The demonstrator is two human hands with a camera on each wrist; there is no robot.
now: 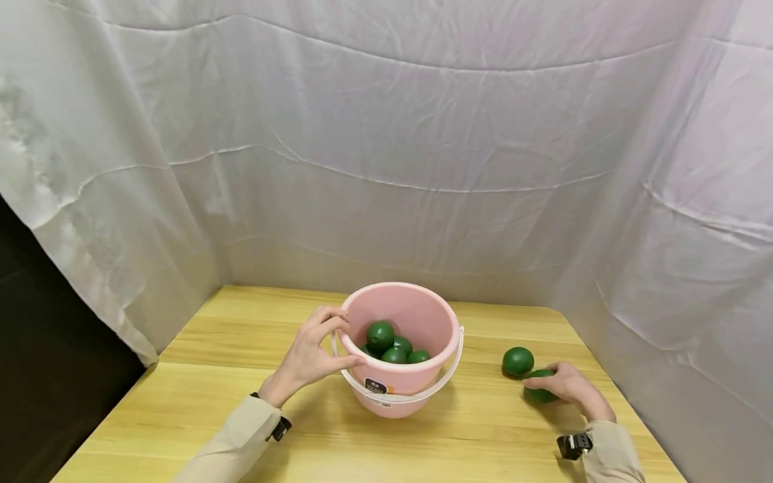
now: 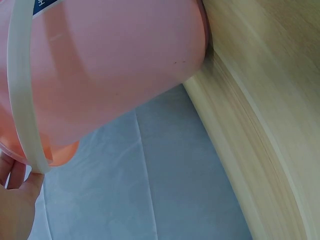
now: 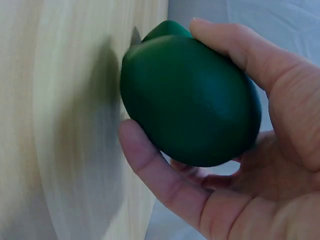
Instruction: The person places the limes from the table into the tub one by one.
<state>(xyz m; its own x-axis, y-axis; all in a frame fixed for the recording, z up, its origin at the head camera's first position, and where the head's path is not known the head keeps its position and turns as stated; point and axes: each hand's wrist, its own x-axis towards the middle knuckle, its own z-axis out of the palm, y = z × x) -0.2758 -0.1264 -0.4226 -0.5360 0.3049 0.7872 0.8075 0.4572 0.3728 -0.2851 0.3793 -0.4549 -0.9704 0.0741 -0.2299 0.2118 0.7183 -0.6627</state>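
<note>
A pink bucket (image 1: 395,382) stands upright on the table with several green limes (image 1: 380,334) inside. My left hand (image 1: 314,345) holds its rim at the left, thumb at the near side and fingers farther back. In the left wrist view, the thumb of that hand (image 2: 20,202) lies against the end of the white handle (image 2: 22,95). Over on the right, my right hand (image 1: 568,386) grips a lime (image 1: 539,386) between thumb and fingers. Another lime (image 1: 517,361) lies just behind it. The right wrist view shows the gripped lime (image 3: 190,102) close beside the wooden surface.
The light wooden table (image 1: 241,335) ends at a pale grey curtain (image 1: 392,221) at the back and sides. The bucket's white handle hangs down across its front. A dark gap (image 1: 54,349) shows past the curtain at the left.
</note>
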